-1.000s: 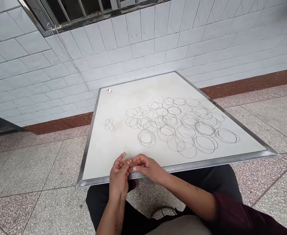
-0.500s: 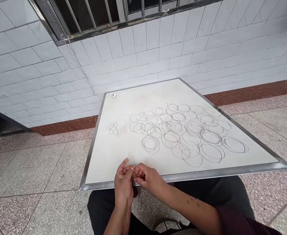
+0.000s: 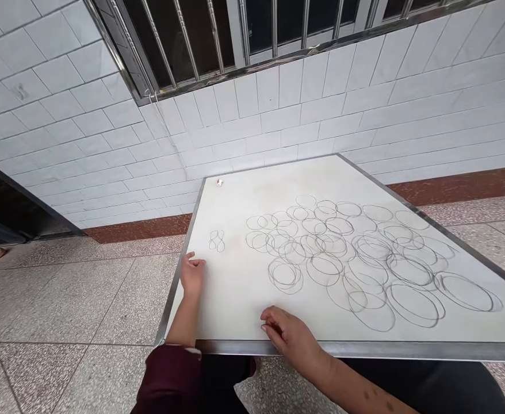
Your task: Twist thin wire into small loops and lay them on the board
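On the near left of the white board [image 3: 252,287], our left hand [image 3: 192,275] lies by the metal edge, fingers curled loosely and tips on the surface. It seems to be setting something thin down, but we cannot tell whether a wire is under the fingertips; nothing shows between them. Just beyond it, a little farther in, lies a small figure-eight wire piece [image 3: 217,241], apart from the hand and apart from everything else, as though kept to one side as a separate item.

Our right hand [image 3: 287,332] rests at the near edge of the board, close to the metal frame [image 3: 364,348], fingers drawn in narrowly with the tips pressed to the surface; whether they pinch any wire we cannot tell.

Across the middle and right of the board spreads a mass of wire rings [image 3: 356,259], overlapping loosely in a flat layer, probably laid out so that single rings can be picked off. A tiny red-and-white object [image 3: 220,182] sits at the far left corner. Beyond the board rise the white tiled wall [image 3: 364,109] and a barred window [image 3: 252,29].
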The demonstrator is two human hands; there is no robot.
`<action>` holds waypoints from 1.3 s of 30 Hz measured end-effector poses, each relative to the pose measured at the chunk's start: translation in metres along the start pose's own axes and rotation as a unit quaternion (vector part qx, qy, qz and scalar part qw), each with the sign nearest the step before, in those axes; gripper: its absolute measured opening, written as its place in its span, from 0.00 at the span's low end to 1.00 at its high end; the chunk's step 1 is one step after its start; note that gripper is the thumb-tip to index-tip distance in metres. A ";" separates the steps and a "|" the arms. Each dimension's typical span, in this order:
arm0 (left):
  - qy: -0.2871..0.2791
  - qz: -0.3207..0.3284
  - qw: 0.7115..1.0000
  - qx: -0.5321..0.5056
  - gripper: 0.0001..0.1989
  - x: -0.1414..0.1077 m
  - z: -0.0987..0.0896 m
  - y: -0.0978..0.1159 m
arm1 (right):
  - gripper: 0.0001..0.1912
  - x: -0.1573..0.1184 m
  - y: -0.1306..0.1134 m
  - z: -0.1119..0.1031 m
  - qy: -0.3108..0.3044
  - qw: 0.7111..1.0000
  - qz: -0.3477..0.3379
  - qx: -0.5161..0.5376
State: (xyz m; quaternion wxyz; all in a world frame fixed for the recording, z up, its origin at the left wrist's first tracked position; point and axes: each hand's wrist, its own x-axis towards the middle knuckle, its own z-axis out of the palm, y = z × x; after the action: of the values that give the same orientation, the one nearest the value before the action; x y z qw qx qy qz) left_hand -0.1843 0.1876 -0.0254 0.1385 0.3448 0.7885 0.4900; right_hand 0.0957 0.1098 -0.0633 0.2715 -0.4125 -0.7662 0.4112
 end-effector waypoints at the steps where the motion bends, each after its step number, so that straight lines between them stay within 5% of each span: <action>1: -0.001 -0.001 1.000 0.018 0.18 0.007 0.002 0.000 | 0.06 0.000 0.001 0.000 0.001 1.000 0.003 -0.002; 19: 0.013 0.088 0.990 0.111 0.18 0.026 0.013 -0.018 | 0.07 -0.002 0.004 0.002 0.001 1.000 0.018 0.009; 39: 0.058 0.053 0.994 0.071 0.19 0.016 0.004 -0.032 | 0.07 -0.003 0.004 0.002 0.008 1.000 0.019 0.003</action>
State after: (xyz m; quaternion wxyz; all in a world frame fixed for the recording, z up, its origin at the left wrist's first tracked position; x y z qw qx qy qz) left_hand -0.2067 0.1923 -0.0538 0.0415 0.3661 0.8084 0.4591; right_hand 0.0973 0.1078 -0.0681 0.2707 -0.4293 -0.7547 0.4157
